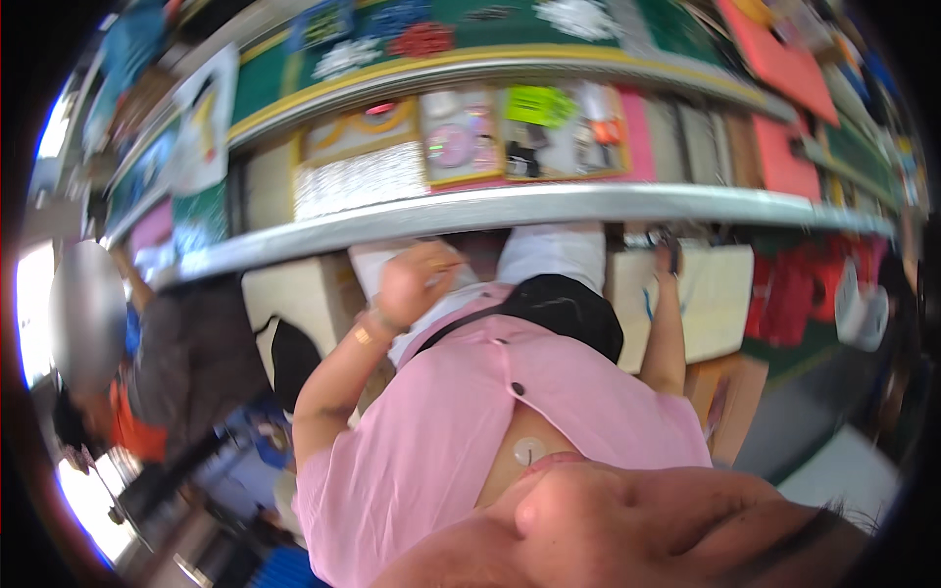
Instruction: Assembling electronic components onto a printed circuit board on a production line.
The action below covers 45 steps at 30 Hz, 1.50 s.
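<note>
Showing half-curled fingers, the left grip is in front of the white trousers, near the worktop's metal edge; I cannot tell whether it holds anything; the right grip is blurred beside that edge, against a cream panel, its hold equally impossible to tell; beyond the edge lie a tray of white pieces, a tray of pink pieces and, farther right, bright green pieces.

Green work surface, white pile, red pile, nearer metal-edged shelf, yellow-rimmed trays
</note>
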Each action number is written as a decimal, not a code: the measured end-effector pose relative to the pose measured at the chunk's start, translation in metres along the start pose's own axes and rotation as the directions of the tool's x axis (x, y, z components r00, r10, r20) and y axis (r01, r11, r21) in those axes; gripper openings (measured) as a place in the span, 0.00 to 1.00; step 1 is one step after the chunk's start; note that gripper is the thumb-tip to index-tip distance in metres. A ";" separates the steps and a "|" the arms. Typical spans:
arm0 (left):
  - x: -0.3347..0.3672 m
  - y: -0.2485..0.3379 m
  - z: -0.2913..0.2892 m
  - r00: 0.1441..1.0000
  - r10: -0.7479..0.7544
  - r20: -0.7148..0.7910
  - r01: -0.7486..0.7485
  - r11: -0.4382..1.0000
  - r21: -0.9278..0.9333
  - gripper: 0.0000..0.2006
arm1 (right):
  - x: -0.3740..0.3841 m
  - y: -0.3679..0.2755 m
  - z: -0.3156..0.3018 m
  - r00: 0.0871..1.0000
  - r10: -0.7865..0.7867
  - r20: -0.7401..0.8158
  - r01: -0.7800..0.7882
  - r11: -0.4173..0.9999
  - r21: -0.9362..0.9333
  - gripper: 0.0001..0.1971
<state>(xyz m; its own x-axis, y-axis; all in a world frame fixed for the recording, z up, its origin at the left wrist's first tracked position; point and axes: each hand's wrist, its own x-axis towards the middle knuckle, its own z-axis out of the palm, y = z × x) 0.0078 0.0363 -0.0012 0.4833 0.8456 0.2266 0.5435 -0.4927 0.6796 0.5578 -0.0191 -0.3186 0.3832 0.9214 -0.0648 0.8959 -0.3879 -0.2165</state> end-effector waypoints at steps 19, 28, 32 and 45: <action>0.081 0.061 0.021 0.958 0.140 0.248 0.240 0.077 -0.968 0.19 | -0.105 -0.335 -0.363 0.640 -0.765 0.079 0.545 0.523 0.655 0.16; 0.028 -0.009 -0.032 0.927 -0.318 0.198 0.279 0.236 -0.931 0.11 | -0.075 -0.448 -0.292 0.361 -0.855 0.373 0.083 0.428 0.900 0.15; 0.015 -0.007 -0.050 0.917 -0.398 0.003 0.302 0.691 -0.657 0.14 | -0.059 -0.470 -0.265 0.374 -0.833 0.408 -0.062 0.417 0.907 0.18; 0.035 -0.010 -0.078 0.959 -0.275 -0.068 0.202 0.833 -0.515 0.10 | -0.034 -0.489 -0.274 0.474 -0.850 0.232 -0.021 0.253 0.967 0.18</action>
<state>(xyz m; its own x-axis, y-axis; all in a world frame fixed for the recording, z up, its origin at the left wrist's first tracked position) -0.0343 0.0875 0.0543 0.2676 0.9604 0.0780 0.1974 -0.1339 0.9711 0.1687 0.1325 0.0568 -0.6319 0.7716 -0.0732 0.0015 -0.0932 -0.9956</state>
